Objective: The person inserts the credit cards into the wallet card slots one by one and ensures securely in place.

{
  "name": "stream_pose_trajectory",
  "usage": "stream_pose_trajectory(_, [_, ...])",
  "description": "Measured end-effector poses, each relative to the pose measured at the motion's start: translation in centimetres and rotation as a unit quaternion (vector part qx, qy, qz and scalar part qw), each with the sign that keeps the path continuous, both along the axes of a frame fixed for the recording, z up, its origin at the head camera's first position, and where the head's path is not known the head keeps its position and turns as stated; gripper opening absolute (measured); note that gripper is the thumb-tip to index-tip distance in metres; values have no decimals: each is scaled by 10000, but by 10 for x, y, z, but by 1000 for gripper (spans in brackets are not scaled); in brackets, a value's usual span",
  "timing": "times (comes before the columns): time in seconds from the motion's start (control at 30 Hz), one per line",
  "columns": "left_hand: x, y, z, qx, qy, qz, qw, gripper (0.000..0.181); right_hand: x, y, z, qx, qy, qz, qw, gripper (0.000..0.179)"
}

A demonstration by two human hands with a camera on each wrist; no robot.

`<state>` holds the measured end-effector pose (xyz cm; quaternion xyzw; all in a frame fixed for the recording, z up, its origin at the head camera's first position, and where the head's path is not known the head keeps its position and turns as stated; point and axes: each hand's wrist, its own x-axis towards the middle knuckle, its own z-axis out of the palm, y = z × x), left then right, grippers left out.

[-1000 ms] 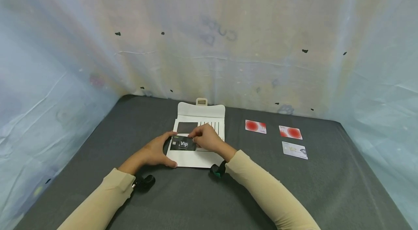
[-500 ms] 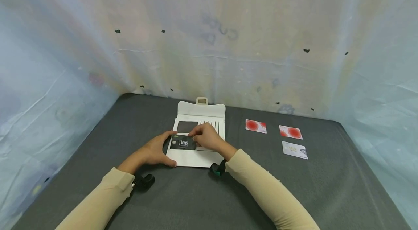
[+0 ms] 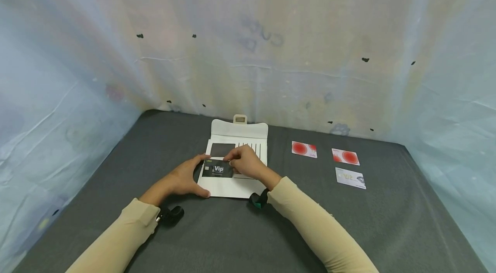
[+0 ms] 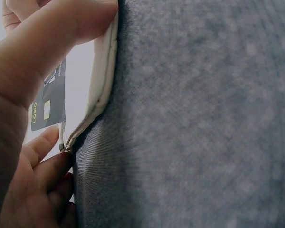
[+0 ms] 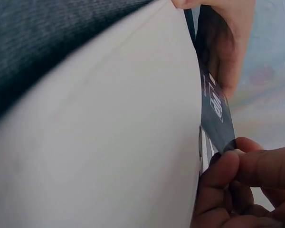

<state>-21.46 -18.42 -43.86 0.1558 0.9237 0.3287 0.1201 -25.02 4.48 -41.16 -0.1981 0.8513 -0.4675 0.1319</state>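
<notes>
An unfolded white wallet (image 3: 224, 187) lies on the dark grey cloth. Along its left side, my left hand (image 3: 184, 177) grips it, with the thumb at the near corner and the fingers at the edge farther up. A black card (image 3: 213, 169) marked "Vip" lies over the wallet's left half. My right hand (image 3: 248, 163) pinches this card at its right end between thumb and index finger. In the right wrist view, the black card (image 5: 217, 116) rises at a tilt from the wallet (image 5: 123, 114). Whether its lower edge sits inside a pocket, I cannot tell.
Two red and white cards (image 3: 304, 149) (image 3: 345, 156) and a silvery white card (image 3: 350, 177) lie flat to the right of the wallet. The wallet's upper part has a dark window (image 3: 222, 150) and several slots. A pale plastic sheet (image 3: 271, 49) hangs behind the table.
Both hands keep their places on the wallet and the black card. The head view has shifted very slightly.
</notes>
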Motion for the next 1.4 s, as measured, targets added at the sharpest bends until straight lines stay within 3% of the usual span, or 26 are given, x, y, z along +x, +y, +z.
stream_pose_trajectory(0.43, [-1,-1,-4,-28,-26,40,10000,114,0,-1,-2,-104,-87,-78,9999,22])
stream_pose_trajectory(1.0, [0,0,0,-82,-34,21,10000,113,-1,0,-2,-206,-202,-45,9996,23])
stream_pose_trajectory(1.4, [-2,-1,-1,-51,-92,21,9999,113,-3,-2,-3,-6,-7,15,10000,23])
